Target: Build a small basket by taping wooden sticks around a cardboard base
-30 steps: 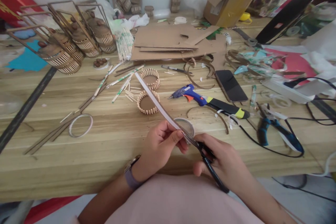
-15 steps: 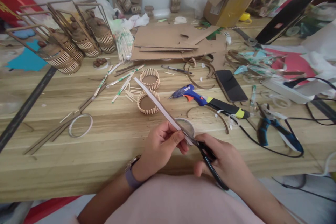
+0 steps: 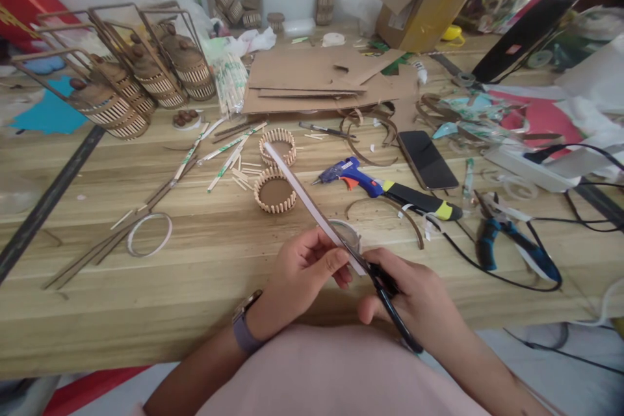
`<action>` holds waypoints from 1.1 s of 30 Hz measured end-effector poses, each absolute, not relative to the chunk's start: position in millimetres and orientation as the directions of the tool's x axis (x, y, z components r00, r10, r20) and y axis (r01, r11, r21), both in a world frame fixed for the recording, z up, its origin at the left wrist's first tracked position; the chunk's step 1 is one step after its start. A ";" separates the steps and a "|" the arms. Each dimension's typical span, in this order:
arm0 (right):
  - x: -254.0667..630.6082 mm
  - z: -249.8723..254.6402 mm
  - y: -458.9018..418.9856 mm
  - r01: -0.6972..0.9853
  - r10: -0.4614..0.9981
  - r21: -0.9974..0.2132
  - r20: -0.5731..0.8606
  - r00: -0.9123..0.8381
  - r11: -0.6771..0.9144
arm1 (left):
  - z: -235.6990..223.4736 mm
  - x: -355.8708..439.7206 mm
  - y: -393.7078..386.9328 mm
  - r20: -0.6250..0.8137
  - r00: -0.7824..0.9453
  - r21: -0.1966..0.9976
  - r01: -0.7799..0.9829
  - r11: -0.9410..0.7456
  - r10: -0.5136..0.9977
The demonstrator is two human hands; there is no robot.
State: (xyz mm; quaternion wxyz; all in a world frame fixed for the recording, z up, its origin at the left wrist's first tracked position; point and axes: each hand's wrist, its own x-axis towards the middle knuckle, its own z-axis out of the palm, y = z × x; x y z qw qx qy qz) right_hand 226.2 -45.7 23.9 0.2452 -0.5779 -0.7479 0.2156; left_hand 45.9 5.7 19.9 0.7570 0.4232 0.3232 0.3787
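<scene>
Between thumb and fingers, my left hand (image 3: pixel 312 266) pinches a long narrow strip (image 3: pixel 305 198), white on its face with a brown edge. My right hand (image 3: pixel 414 292) grips black-handled scissors (image 3: pixel 390 312), whose blades lie along the strip's near end beside my left thumb. Beyond my hands stand two small round cardboard bases ringed with short wooden sticks, a nearer ring (image 3: pixel 275 192) and a farther ring (image 3: pixel 277 146). The strip's far end overlaps the rings in view. A pale hoop (image 3: pixel 348 232) lies partly hidden behind my left hand.
A blue glue gun (image 3: pixel 351 175), a phone (image 3: pixel 429 159) and pliers (image 3: pixel 511 240) lie to the right. Cardboard sheets (image 3: pixel 302 71) lie at the back. Several stick-sided lanterns (image 3: pixel 160 78) stand at the left, with thin brown strips (image 3: pixel 117 237) and another hoop (image 3: pixel 150 234) nearer.
The strip has shifted slightly right and toward me, its near end now reaching farther past my left fingers along the scissors. Both hands keep nearly the same place.
</scene>
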 end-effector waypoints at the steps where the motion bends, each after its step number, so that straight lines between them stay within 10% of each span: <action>1: 225.9 24.5 -45.8 0.760 0.969 -0.602 0.144 -0.201 0.247 | 20.9 45.4 5.8 -0.156 0.499 0.888 -0.308 0.343 0.853; 33: 225.4 24.8 -50.2 0.813 0.958 -0.507 0.165 -0.235 0.287 | 18.9 44.7 2.7 -0.163 0.456 0.868 -0.355 0.346 0.875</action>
